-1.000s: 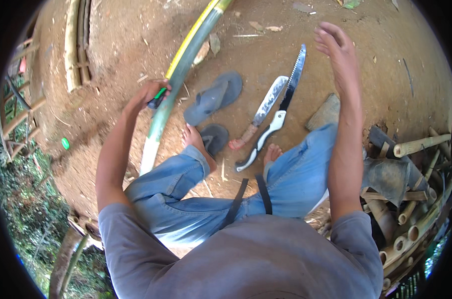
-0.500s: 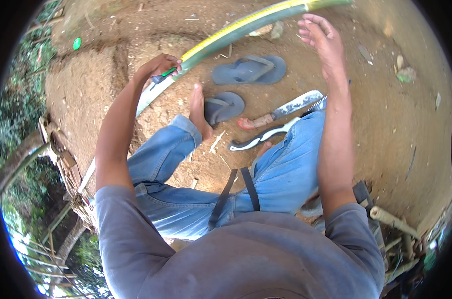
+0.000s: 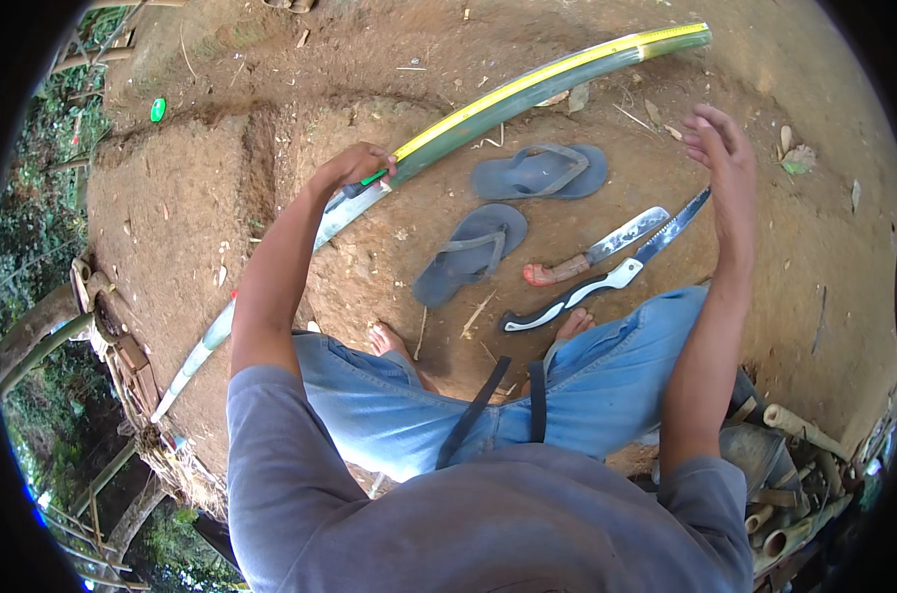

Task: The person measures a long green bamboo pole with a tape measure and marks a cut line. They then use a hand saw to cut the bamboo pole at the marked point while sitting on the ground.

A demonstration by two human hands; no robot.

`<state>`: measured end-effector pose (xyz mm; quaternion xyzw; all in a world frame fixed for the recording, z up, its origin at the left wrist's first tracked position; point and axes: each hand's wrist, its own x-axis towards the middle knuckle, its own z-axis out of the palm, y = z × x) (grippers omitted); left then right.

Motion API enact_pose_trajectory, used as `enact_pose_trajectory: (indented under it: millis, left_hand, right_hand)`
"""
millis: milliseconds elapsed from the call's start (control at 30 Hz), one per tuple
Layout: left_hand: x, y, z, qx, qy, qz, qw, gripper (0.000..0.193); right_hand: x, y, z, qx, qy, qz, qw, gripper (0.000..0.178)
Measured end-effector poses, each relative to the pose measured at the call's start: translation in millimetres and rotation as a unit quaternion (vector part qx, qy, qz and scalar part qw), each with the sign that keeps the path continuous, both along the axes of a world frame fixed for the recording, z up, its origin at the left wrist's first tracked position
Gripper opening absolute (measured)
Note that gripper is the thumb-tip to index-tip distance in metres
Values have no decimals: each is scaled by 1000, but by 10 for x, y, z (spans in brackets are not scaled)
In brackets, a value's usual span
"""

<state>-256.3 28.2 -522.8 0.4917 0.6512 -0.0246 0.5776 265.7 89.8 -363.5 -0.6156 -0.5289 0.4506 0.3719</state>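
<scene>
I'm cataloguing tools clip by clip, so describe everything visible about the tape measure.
The tape measure has a dark, green-trimmed case, apparently plastic, gripped and partly hidden by the left hand. Its thin yellow blade is extended, its markings too small to read. It runs along the far side of the green bamboo pole, seemingly resting on it, to about the pole's right end; whether the tip is hooked is unclear.

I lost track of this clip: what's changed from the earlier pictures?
The view has turned, and the left foot has drawn back from the sandals. The left hand still holds the tape measure at the bamboo; knife and saw lie as before.
</scene>
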Motion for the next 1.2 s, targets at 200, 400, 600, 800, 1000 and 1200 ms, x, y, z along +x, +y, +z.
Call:
enact_pose_trajectory:
  millis: [200,400,600,800,1000,1200]
  left_hand:
    - [-122,-86,-227,18,-45,7,999,31]
    - [-148,-121,-290,8,-64,19,998,29]
    - [-145,-91,-283,-7,-104,48,993,28]
    - [-185,-70,-219,-29,-111,53,992,26]
    - [-94,5,-226,-66,-75,48,994,32]
    - [-245,54,-395,-91,-78,42,992,35]
  right_hand:
    - [-401,-678,443,12,-78,1,997,33]
    - [-929,-1323,829,22,-104,18,994,28]
    - [-1246,-1661,1073,40,-165,36,985,25]
    - [-1378,-1756,1110,56,-223,66,971,25]
    - [-1355,-1696,1070,54,-236,85,966,25]
    - [-1315,-1282,810,47,-247,166,954,34]
